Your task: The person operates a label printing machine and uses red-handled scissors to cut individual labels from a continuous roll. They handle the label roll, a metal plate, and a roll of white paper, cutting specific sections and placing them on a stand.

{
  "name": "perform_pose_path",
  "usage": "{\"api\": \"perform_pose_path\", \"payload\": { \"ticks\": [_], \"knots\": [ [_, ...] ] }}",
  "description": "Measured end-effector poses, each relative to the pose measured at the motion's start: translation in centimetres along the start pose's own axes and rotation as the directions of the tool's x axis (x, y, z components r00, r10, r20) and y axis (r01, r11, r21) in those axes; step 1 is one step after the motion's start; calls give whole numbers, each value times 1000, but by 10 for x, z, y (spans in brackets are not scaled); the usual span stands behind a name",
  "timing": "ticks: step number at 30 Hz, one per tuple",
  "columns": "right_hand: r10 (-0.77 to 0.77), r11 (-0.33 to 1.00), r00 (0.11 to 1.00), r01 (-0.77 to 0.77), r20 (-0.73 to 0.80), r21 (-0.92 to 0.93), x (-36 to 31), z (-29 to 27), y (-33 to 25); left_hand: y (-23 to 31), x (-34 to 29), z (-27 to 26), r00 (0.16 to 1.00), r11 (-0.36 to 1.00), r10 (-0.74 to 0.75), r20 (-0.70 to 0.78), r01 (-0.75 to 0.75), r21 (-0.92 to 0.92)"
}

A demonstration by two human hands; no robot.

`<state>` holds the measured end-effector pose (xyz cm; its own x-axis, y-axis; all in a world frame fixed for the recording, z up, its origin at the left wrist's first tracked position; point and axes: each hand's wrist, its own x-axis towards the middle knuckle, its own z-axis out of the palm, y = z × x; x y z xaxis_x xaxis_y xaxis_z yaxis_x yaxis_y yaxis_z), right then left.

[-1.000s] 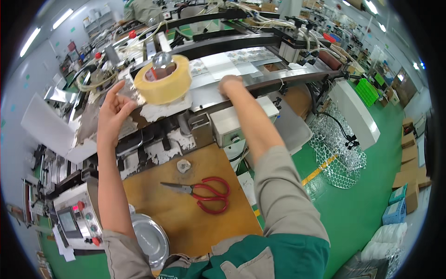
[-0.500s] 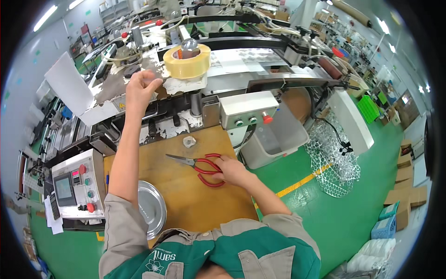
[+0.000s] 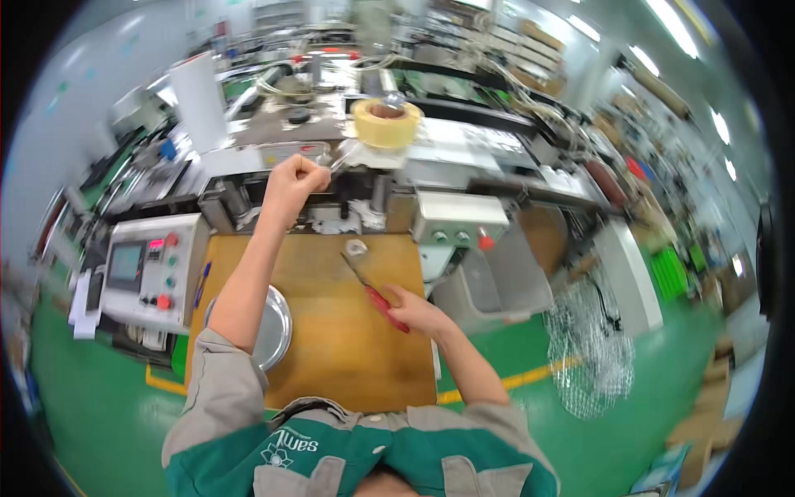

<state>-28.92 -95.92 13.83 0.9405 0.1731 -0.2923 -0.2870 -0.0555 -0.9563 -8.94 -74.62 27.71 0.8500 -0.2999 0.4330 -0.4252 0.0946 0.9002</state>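
My left hand [image 3: 296,189] is raised over the far edge of the brown work board [image 3: 348,348], its fingers pinched together. A shiny clear strip of tape [image 3: 341,156] runs from these fingers toward the wide yellowish tape roll [image 3: 386,128] on the machine; motion blur softens it. Over the board's right side, my right hand [image 3: 416,313] is closed around the red handles of scissors [image 3: 384,306], their blades pointing away to the upper left. A small crumpled clear scrap [image 3: 356,248] lies just beyond the blade tips. Partly under my left forearm is a round silvery metal lid [image 3: 277,331].
A control panel [image 3: 153,269] with a screen and buttons stands left of the board, a blue pen [image 3: 202,284] beside it. A button box [image 3: 460,219] is fixed at the far right, above a grey plastic bin [image 3: 493,286]. Bubble wrap [image 3: 588,356] lies on the right.
My left hand has closed from loosely spread fingers and come nearer, drawing tape from the roll. My right hand has turned the scissors, their handles now closer together. The view has shifted.
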Motion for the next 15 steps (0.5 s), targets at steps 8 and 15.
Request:
{"api": "perform_pose_path", "payload": {
  "ticks": [8, 15],
  "knots": [
    [-306, 945, 949, 295, 69, 141, 31, -32, -25, -6, -19, -24, 944, 990, -139, -300, 131, -46],
    [-499, 864, 830, 499, 249, 67, 123, -55, -36, 8, -22, -3, 893, 982, -113, -436, 168, 90]
  ]
}}
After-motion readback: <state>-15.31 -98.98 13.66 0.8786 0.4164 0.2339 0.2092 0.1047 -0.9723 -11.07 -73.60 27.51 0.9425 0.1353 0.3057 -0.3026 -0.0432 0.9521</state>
